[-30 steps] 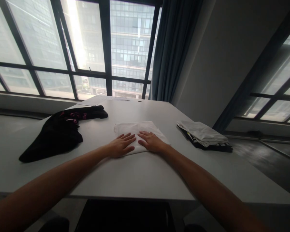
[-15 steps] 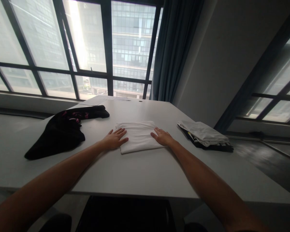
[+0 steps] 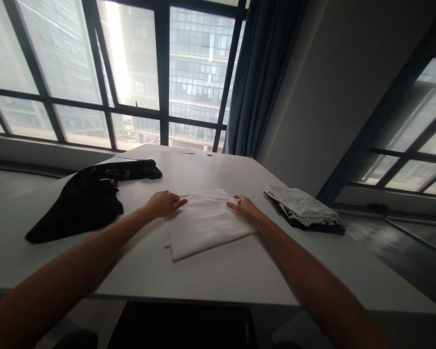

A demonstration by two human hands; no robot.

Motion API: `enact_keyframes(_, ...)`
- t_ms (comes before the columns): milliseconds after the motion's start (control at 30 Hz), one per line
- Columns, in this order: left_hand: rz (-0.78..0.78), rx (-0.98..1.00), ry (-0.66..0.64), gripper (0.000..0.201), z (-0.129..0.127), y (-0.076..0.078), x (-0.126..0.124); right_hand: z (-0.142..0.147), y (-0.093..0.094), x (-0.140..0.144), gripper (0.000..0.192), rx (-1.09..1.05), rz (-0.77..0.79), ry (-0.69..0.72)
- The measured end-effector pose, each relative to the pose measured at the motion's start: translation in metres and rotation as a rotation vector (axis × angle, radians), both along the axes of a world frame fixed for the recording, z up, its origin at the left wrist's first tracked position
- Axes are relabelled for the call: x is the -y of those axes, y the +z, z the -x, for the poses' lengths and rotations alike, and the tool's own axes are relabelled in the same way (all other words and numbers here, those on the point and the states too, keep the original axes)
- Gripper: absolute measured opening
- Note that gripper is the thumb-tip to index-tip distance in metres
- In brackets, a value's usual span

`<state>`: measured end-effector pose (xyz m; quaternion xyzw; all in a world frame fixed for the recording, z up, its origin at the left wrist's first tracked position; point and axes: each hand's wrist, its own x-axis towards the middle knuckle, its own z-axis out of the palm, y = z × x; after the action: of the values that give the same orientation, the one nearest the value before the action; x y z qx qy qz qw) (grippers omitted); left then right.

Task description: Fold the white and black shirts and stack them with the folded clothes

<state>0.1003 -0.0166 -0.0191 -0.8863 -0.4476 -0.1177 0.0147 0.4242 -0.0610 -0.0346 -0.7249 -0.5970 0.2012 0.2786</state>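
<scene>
White table (image 3: pixel 218 276) (three cloth heaps)

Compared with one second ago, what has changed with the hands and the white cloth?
The left hand and right hand moved from the middle of the folded white cloth out to its left and right edges, and their fingers now curl at those edges. The cloth shifted nearer and now lies skewed. The black garment and the folded stack stayed where they were on the table.
</scene>
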Motion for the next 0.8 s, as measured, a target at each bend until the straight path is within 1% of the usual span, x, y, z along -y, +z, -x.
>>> enact_keyframes(67,-0.011,0.002,0.002,0.062,-0.001,-0.002,0.005,0.003,0.004,0.005,0.069,-0.024,0.069,0.062)
enact_keyframes(100,-0.036,0.023,-0.013,0.058,-0.002,-0.004,0.008,0.005,0.006,0.008,0.069,-0.033,0.079,0.094)
enact_keyframes(167,-0.083,0.094,-0.078,0.049,-0.003,-0.009,0.013,0.007,0.008,0.01,0.067,-0.039,0.065,0.146)
enact_keyframes(200,-0.086,0.126,-0.12,0.049,-0.003,-0.012,0.013,0.007,0.009,0.011,0.067,-0.038,0.048,0.165)
enact_keyframes(233,-0.062,0.14,-0.156,0.052,-0.003,-0.015,0.013,0.007,0.009,0.011,0.067,-0.036,0.031,0.181)
enact_keyframes(300,0.05,0.101,-0.185,0.063,-0.003,-0.021,0.008,0.007,0.008,0.01,0.067,-0.031,0.004,0.207)
enact_keyframes(400,0.192,-0.002,-0.129,0.074,-0.001,-0.028,-0.004,0.003,0.005,0.007,0.069,-0.028,-0.041,0.237)
enact_keyframes(500,0.226,-0.034,-0.042,0.079,0.002,-0.032,-0.014,0.0,0.0,0.002,0.068,-0.027,-0.103,0.231)
enact_keyframes(600,0.244,-0.052,0.044,0.078,0.009,-0.032,-0.018,-0.002,-0.005,-0.004,0.065,-0.008,-0.148,0.194)
enact_keyframes(633,0.228,-0.05,0.069,0.077,0.012,-0.031,-0.018,-0.003,-0.007,-0.006,0.064,0.004,-0.164,0.187)
enact_keyframes(700,0.138,-0.022,0.1,0.071,0.017,-0.029,-0.016,-0.005,-0.011,-0.011,0.062,0.033,-0.201,0.17)
enact_keyframes(767,0.012,0.038,0.088,0.066,0.02,-0.024,-0.011,-0.011,-0.013,-0.016,0.061,0.069,-0.241,0.115)
enact_keyframes(800,-0.04,0.074,0.063,0.065,0.02,-0.021,-0.008,-0.015,-0.014,-0.018,0.06,0.09,-0.26,0.063)
